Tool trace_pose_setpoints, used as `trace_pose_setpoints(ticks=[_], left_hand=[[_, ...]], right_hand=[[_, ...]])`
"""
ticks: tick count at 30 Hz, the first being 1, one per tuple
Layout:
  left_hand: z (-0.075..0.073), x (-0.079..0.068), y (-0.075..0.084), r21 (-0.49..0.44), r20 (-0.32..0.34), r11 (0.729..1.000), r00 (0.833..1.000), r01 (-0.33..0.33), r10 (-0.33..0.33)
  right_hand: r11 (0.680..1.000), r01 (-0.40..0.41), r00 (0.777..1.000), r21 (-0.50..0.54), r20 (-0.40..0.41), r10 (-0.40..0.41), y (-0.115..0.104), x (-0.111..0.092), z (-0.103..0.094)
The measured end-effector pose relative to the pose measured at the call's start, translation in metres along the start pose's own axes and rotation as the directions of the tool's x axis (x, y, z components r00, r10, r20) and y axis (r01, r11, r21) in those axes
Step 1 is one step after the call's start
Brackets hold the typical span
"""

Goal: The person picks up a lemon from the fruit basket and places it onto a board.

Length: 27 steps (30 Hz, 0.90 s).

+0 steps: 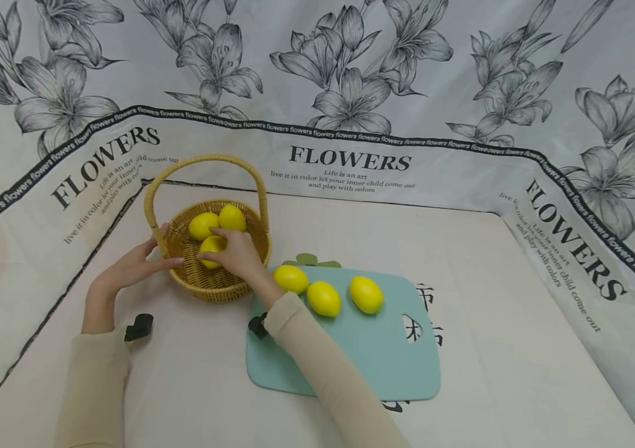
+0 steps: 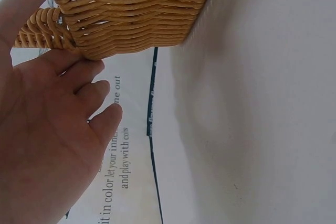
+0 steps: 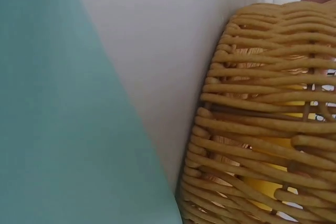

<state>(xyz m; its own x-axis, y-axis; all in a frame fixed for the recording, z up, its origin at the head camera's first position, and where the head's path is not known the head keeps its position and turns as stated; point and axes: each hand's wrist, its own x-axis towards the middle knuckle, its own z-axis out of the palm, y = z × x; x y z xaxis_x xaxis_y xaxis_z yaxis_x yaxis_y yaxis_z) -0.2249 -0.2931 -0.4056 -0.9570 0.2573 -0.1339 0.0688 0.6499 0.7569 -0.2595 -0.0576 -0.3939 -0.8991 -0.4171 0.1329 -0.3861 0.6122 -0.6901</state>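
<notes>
A wicker basket with a tall arched handle stands at the left. My left hand holds its left side, the thumb over the rim and the other fingers against the outer wall, as the left wrist view also shows. Inside the basket, my right hand grips a yellow lemon between thumb and fingers. Two more lemons lie behind it in the basket. In the right wrist view the basket weave hides most of the fruit, and the right hand's grip is out of sight.
Right of the basket lies a light teal cutting board with a handle hole. Three lemons rest along its back part. A floral printed cloth rises behind the pale tabletop.
</notes>
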Motion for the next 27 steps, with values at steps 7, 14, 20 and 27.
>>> trace_pose_setpoints(ticks=[7, 14, 20, 27], left_hand=[[-0.001, 0.001, -0.001, -0.005, 0.001, 1.000, 1.000, -0.001, 0.001], [0.000, 0.001, -0.002, -0.009, -0.002, 1.000, 1.000, 0.006, -0.006], [0.001, 0.000, 0.000, -0.009, 0.000, 1.000, 1.000, 0.012, -0.012], [0.000, 0.001, 0.000, -0.012, -0.002, 1.000, 1.000, 0.012, -0.012]], right_hand=[[1.000, -0.023, 1.000, -0.018, 0.008, 0.024, 0.004, 0.008, 0.004], [0.997, -0.068, 0.996, -0.042, 0.048, 0.070, 0.005, 0.011, 0.006], [0.995, -0.079, 0.994, -0.053, 0.068, 0.083, 0.006, 0.013, 0.008], [0.993, -0.096, 0.992, -0.070, 0.078, 0.101, 0.006, 0.014, 0.010]])
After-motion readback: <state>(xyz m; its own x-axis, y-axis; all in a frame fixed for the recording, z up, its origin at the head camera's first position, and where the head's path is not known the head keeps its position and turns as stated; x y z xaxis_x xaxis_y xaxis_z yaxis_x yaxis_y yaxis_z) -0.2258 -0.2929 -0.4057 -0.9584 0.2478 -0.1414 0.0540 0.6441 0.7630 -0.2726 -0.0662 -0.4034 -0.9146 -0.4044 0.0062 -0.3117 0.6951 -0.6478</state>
